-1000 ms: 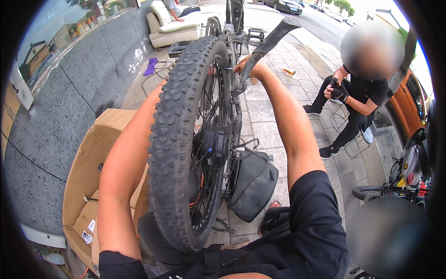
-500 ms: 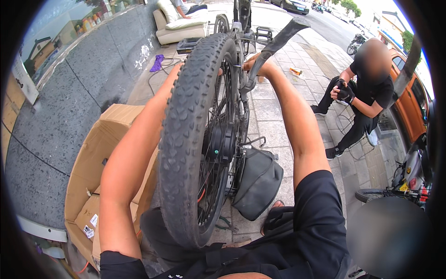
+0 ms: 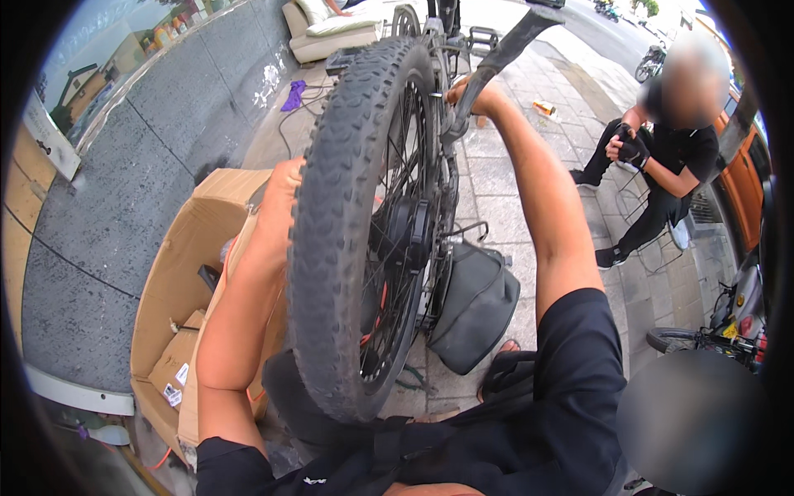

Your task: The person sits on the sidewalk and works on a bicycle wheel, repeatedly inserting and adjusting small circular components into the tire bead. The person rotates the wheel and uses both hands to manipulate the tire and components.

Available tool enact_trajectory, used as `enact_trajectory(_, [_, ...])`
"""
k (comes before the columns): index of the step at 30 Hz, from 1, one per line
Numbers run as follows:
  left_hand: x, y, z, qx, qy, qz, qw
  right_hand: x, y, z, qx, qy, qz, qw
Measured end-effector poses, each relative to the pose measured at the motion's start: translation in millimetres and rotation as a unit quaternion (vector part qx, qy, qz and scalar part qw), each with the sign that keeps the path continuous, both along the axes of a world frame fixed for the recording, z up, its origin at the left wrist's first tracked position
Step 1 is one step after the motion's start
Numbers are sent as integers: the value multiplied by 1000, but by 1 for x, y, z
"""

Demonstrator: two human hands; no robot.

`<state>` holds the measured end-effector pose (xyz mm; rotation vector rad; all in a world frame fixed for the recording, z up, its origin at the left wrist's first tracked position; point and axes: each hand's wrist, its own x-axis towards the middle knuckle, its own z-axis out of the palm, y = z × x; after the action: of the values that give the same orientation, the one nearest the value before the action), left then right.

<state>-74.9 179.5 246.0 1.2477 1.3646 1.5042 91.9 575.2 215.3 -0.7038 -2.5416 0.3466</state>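
Note:
A bicycle wheel with a knobbly black tyre [image 3: 335, 231] stands upright between my arms, its lower end near my lap. Inside the spokes sits a black hub [image 3: 409, 234]. My left hand [image 3: 288, 174] is against the tyre's left side, its fingers hidden behind the tread. On the other side, my right hand [image 3: 480, 97] reaches to the bicycle frame beside a thick dark tube [image 3: 509, 51]. Its fingers are curled, partly behind that tube, and what they grip is too small to make out. A dark grey bag [image 3: 473, 302] rests beside the wheel.
An open cardboard box [image 3: 169, 285] stands at my left by the grey wall [image 3: 107, 198]. A person [image 3: 662, 157] in dark clothes and gloves sits at the right. Farther off are a purple cloth [image 3: 293, 96], a pale sofa [image 3: 310, 33] and an orange vehicle [image 3: 744, 198].
My left hand has come back toward me along the tyre's left side. The hub's green mark no longer shows, and the tread looks blurred. My right hand stays at the frame.

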Motion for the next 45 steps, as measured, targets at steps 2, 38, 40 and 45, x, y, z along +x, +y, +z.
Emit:
enact_trajectory(2, [19,-30,2,9,51,-2,999,-5,3,-6,62,-20,-30,997])
enact_trajectory(38, [115,-157,-157,-275,-195,-35,941,113,-435,-157,-652,155,26,742])
enact_trajectory(40, [117,-156,-165,-269,-178,-2,947,107,-439,-158,-659,179,20,731])
enact_trajectory(45, [124,-157,-176,-267,-118,40,956,105,-443,-145,-640,172,-16,748])
